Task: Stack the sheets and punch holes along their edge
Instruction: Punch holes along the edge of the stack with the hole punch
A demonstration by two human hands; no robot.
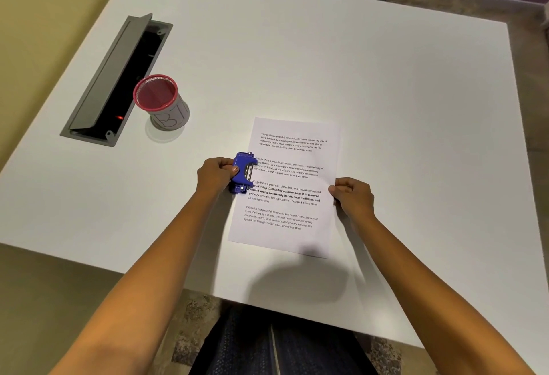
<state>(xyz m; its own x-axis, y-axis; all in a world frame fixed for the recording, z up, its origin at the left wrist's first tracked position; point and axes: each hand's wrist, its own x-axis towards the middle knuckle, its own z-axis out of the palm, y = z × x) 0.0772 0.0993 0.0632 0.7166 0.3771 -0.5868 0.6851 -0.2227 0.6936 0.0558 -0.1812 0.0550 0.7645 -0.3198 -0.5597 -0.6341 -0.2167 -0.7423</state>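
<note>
Left hand (pixel 214 178) grips the blue metal hole punch (pixel 243 173) on the white printed sheets' (pixel 285 187) left edge; right hand (pixel 352 196) pinches the right edge. Seat the edge fully before pressing.

White printed sheets (pixel 289 193) are lying flat in a stack, four blocks of black text facing up, the third block partly bold. A blue hole punch (pixel 243 173) is sitting over the stack's left long edge, about midway along it, its slot taking that edge. The grip on the punch is falling on its outer side, away from the paper.
</note>
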